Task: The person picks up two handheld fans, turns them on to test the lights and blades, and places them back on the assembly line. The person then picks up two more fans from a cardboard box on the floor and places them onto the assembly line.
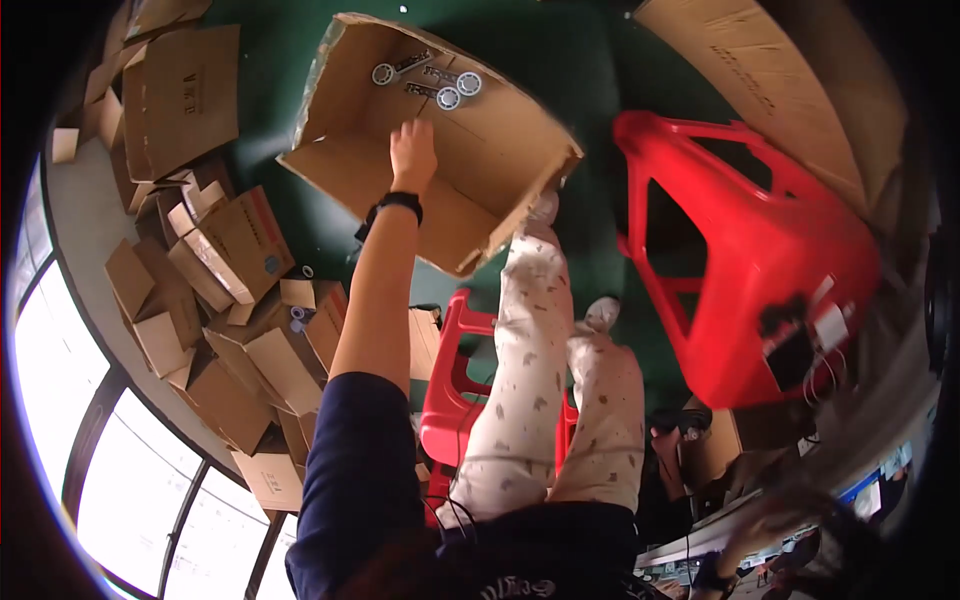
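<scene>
My left hand (412,155) reaches into a large open cardboard box (470,165), its fingers drawn together. A thin dark line shows beyond the fingertips, and I cannot make out what they pinch. Just past them, in the box, lie several dark-armed parts with round grey wheels, among them one wheeled part (448,98) closest to my fingers. A black band circles my left wrist. At the lower right my right hand (765,525) is smeared and dim, beside a cluttered work surface; its fingers cannot be read.
Cardboard boxes (240,240) pile up along the left, beside windows. A big red plastic stool (780,260) lies on its side at right, with a dark device and cables on it. Another red stool (450,420) is by my legs. Cardboard sheets (760,80) lean at upper right.
</scene>
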A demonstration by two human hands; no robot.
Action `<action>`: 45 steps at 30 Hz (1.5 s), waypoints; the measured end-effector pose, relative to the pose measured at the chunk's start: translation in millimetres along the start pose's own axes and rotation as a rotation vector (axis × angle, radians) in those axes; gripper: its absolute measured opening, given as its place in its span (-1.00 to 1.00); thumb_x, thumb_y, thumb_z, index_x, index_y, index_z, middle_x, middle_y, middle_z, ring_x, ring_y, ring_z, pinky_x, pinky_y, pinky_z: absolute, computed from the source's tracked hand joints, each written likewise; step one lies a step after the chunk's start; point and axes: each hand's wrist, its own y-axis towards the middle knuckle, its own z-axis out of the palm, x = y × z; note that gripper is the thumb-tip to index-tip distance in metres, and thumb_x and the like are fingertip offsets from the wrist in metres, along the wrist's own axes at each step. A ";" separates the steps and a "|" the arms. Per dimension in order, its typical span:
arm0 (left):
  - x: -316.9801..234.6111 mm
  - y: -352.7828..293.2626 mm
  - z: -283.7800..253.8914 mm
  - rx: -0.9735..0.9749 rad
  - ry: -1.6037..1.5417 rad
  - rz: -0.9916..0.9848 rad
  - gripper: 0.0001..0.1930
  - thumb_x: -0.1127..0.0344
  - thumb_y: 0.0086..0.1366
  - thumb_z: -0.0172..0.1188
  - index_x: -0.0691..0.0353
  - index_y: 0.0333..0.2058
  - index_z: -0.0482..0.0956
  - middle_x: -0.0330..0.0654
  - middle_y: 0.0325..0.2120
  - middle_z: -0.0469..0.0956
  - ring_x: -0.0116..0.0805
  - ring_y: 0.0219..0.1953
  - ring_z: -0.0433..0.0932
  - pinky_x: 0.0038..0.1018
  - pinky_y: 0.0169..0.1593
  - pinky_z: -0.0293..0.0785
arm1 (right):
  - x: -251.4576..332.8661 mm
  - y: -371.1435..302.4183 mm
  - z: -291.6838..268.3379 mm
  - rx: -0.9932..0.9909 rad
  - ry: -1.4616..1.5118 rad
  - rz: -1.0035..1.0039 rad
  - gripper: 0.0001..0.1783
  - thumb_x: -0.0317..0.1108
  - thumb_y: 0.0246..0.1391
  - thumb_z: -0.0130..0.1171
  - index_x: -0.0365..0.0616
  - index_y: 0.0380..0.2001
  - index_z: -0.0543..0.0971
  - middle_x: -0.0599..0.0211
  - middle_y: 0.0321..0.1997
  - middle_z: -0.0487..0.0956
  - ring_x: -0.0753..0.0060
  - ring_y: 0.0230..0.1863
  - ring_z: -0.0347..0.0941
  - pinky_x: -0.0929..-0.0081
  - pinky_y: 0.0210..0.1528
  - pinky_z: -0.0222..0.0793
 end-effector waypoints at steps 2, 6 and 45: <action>15.0 69.4 46.6 -0.072 0.065 0.050 -0.68 0.35 0.09 0.06 0.05 -0.11 0.39 -0.31 -0.13 0.39 -0.34 0.01 0.33 -0.29 0.04 0.26 | 29.2 -29.7 56.1 0.082 0.003 -0.010 -0.44 -0.29 0.16 0.00 -0.30 0.18 0.20 0.00 0.19 0.26 0.15 0.14 0.23 0.18 0.13 0.19; 38.6 157.0 131.9 -0.307 0.154 0.192 -0.59 0.33 0.13 0.07 -0.02 0.00 0.36 -0.35 -0.05 0.37 -0.37 0.13 0.24 -0.26 0.11 0.21 | 87.6 -67.4 147.3 0.180 0.044 -0.038 -0.42 -0.27 0.15 0.01 -0.29 0.18 0.19 0.00 0.20 0.25 0.14 0.16 0.21 0.17 0.15 0.16; 22.3 -120.3 -153.9 0.182 -0.431 0.071 -0.34 0.01 -0.29 0.39 0.19 -0.16 0.47 0.21 0.01 0.22 0.18 -0.04 0.37 -0.15 0.00 0.40 | 30.6 88.2 -89.1 0.760 0.024 0.471 -0.27 -0.07 0.05 0.03 -0.18 0.24 0.16 0.06 0.33 0.13 0.03 0.33 0.03 0.13 0.34 -0.14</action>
